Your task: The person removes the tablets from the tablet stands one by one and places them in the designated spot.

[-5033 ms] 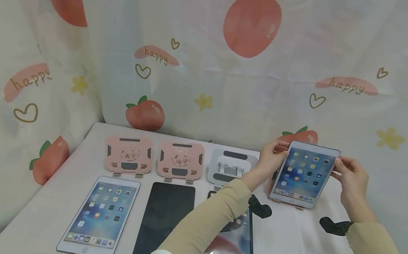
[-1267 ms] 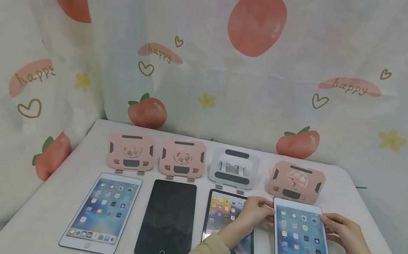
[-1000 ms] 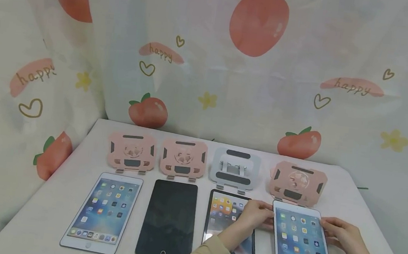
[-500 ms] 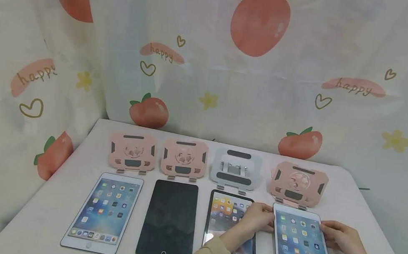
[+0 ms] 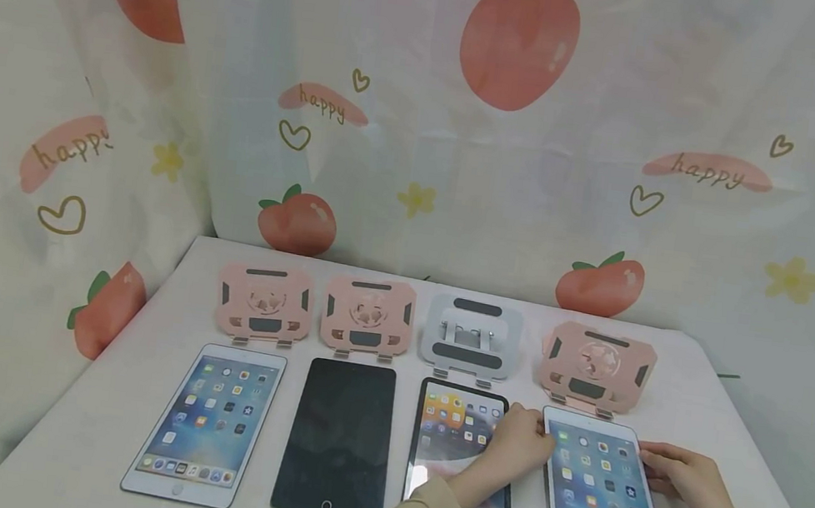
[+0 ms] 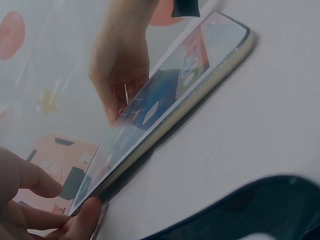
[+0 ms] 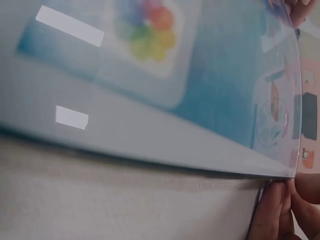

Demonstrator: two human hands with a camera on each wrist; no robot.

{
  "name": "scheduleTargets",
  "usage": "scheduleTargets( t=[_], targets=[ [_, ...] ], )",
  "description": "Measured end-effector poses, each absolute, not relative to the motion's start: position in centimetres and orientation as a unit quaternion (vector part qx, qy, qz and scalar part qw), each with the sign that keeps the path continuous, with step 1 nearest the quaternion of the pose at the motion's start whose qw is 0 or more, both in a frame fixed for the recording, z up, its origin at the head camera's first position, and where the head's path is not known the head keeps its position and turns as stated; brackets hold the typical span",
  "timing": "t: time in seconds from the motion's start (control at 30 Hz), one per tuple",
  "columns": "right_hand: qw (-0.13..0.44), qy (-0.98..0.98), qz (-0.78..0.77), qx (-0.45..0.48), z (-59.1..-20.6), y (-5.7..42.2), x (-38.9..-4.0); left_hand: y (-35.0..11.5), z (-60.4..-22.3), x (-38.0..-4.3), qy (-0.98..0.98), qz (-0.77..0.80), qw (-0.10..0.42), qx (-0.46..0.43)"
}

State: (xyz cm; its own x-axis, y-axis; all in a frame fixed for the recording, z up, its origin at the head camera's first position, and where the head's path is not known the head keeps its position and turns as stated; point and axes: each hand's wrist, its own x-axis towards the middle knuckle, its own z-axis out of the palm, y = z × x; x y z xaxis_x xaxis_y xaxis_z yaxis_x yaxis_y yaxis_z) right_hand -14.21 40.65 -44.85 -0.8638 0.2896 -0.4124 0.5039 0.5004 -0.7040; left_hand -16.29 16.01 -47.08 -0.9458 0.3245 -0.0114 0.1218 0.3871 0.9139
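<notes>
A white-framed tablet (image 5: 598, 498) with a lit app screen lies at the right of the table, in front of a pink folding stand (image 5: 597, 366). My left hand (image 5: 516, 442) pinches its upper left corner, with the wrist over a neighbouring black-framed tablet (image 5: 435, 437). On the opposite side my right hand (image 5: 687, 483) grips the right edge near the top, fingertips tucked low at the edge in the right wrist view. A thin shadow runs beneath the white tablet's near edge (image 6: 165, 127) in the left wrist view.
Two more pink stands (image 5: 264, 305) and a grey-blue stand (image 5: 472, 337) line the back of the table. Ahead of them lie another white tablet (image 5: 207, 424) and a dark-screened tablet (image 5: 336, 439). A fruit-patterned curtain (image 5: 400, 52) hangs behind.
The white tablet stood upright on the rightmost pink stand; both hands have brought it down to the table before it. Most recently my left hand's fingers shifted at its corner.
</notes>
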Motion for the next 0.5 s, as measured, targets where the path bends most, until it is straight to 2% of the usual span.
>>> scheduleTargets(
  t=[0.5],
  targets=[
    [0.141,0.852,-0.454,0.218,-44.75,41.37,-14.35,15.88,-47.09,-16.46,0.837,0.52,0.107,0.132]
  ],
)
